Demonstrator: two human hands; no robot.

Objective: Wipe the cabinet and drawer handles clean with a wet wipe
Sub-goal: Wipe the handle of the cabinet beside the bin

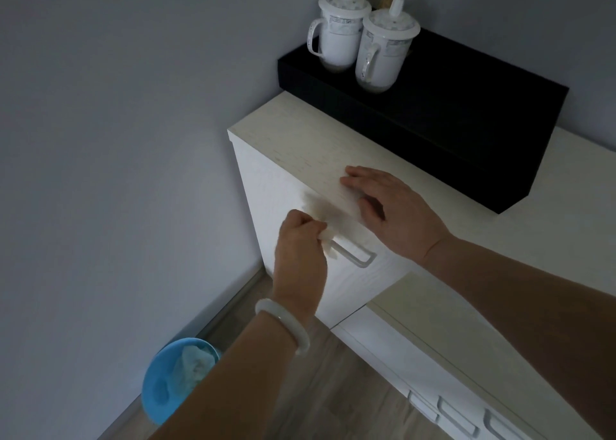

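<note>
A white cabinet (266,179) stands in the corner with a pale metal handle (355,256) on its front. My left hand (300,249) is closed on a pale wet wipe (328,238), pressed against the left end of that handle. My right hand (386,206) lies flat, fingers spread, on the front edge of the cabinet top, holding nothing. Several more handles (456,418) show on the lower drawer unit at the bottom right.
A black box (450,113) sits on the cabinet top with two lidded white mugs (336,26) (383,49) on it. A blue bin (173,379) holding used wipes stands on the wood floor by the grey wall, below my left arm.
</note>
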